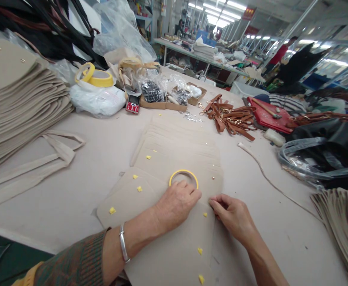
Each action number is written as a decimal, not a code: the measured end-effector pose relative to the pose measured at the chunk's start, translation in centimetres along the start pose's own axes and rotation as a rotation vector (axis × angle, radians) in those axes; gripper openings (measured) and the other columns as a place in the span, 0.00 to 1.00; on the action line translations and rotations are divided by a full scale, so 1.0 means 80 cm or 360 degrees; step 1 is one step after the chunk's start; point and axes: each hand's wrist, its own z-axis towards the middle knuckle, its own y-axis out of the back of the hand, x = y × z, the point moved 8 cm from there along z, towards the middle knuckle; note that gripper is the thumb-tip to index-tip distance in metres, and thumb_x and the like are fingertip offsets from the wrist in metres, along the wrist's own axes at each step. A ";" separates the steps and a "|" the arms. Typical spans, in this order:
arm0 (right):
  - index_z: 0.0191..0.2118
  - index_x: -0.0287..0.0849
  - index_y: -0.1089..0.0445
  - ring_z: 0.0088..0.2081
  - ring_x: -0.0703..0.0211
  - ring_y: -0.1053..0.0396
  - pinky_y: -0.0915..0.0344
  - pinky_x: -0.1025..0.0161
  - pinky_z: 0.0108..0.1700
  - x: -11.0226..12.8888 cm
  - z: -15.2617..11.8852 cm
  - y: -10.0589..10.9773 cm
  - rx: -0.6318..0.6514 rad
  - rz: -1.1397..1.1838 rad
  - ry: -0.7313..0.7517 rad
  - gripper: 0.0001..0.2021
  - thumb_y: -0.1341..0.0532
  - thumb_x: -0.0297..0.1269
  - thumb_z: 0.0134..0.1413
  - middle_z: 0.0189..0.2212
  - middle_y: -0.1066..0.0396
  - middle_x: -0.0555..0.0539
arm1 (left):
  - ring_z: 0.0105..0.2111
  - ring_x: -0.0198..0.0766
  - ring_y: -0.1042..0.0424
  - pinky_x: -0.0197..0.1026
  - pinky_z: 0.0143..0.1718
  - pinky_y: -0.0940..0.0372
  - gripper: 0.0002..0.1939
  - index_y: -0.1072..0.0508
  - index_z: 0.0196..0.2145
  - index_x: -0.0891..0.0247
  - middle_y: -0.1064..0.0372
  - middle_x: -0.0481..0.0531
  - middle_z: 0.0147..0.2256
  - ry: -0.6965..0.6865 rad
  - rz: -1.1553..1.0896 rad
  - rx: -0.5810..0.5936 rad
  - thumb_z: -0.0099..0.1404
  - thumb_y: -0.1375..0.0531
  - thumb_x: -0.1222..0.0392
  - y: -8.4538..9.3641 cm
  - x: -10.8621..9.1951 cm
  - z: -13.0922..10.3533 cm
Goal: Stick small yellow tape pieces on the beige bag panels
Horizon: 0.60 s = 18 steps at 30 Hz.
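My left hand [178, 204] is closed on the near side of a roll of yellow tape [183, 171], above overlapping beige panels [168, 246]. Small yellow tape pieces [139, 189] dot these panels along both sides. At the panels' right edge, my right hand [233, 214] has its thumb and forefinger pinched together. Whatever lies between those fingertips is too small to make out. Beyond the roll, more beige panels [179, 139] are fanned in a layered row, with small metal studs [212, 178] near their right edges.
Tall stacks of beige pieces stand at left [18, 103] and right [343, 226]. Beige straps [60, 153] and a thin cord [266, 178] lie on the table. Farther back are yellow tape rolls [100, 78], brown leather straps [230, 117], a hammer [266, 108] and black bags [331, 147].
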 end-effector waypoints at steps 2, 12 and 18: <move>0.28 0.43 0.25 0.22 0.60 0.33 0.39 0.65 0.27 0.011 -0.001 0.002 -0.0054 -0.0149 0.0085 0.13 0.43 0.44 0.53 0.19 0.28 0.50 | 0.36 0.43 0.38 0.45 0.38 0.40 0.06 0.35 0.36 0.62 0.34 0.53 0.37 -0.0012 0.0012 -0.0015 0.66 0.49 0.70 0.000 -0.001 -0.001; 0.34 0.43 0.27 0.26 0.58 0.29 0.35 0.63 0.31 -0.023 -0.030 0.016 -0.0318 0.0022 -0.0010 0.15 0.43 0.50 0.56 0.25 0.25 0.49 | 0.36 0.44 0.38 0.45 0.38 0.39 0.06 0.35 0.36 0.63 0.34 0.53 0.37 -0.0020 0.0012 -0.0022 0.66 0.49 0.70 0.001 0.000 -0.004; 0.34 0.43 0.25 0.34 0.54 0.26 0.34 0.60 0.38 0.007 -0.037 0.006 -0.0437 -0.0221 0.0226 0.14 0.45 0.45 0.59 0.33 0.22 0.45 | 0.36 0.44 0.38 0.45 0.37 0.40 0.06 0.35 0.36 0.63 0.34 0.53 0.37 -0.0023 0.0005 -0.0024 0.66 0.49 0.70 0.001 -0.001 -0.004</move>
